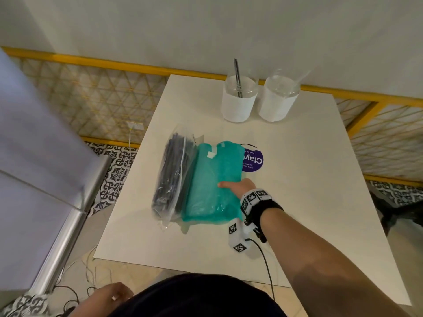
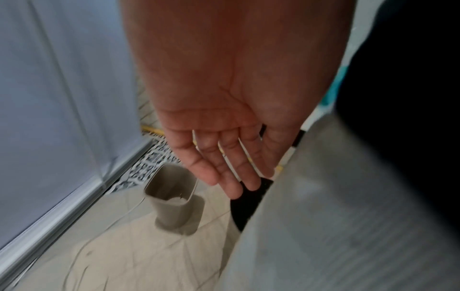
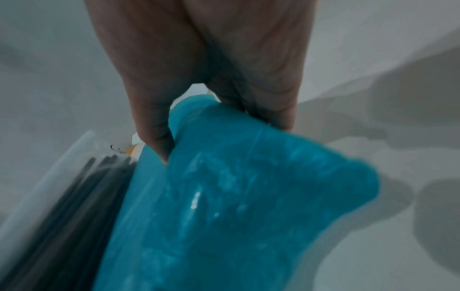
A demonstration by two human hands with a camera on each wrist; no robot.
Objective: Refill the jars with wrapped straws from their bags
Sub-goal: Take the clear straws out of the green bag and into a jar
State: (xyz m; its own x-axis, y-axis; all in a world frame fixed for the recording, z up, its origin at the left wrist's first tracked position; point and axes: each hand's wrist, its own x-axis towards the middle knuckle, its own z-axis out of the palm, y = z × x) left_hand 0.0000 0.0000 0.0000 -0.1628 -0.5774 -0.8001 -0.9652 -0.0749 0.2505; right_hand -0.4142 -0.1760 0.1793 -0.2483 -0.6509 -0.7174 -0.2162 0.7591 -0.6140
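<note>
Right hand (image 1: pixel 239 186) pinching teal bag (image 1: pixel 212 181), left hand (image 2: pixel 224 126) relaxed, clear bag (image 1: pixel 171 175) of black straws, left jar (image 1: pixel 239 99) holding one straw

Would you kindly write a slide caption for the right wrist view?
Right hand pinches the teal plastic bag beside a clear bag of black straws on the white table.

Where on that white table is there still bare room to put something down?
The white table lies bare right of the round purple sticker, and along its near edge below the teal plastic bag. It is crowded at the far edge, where two glass jars stand, and around the clear bag of black straws.
</note>
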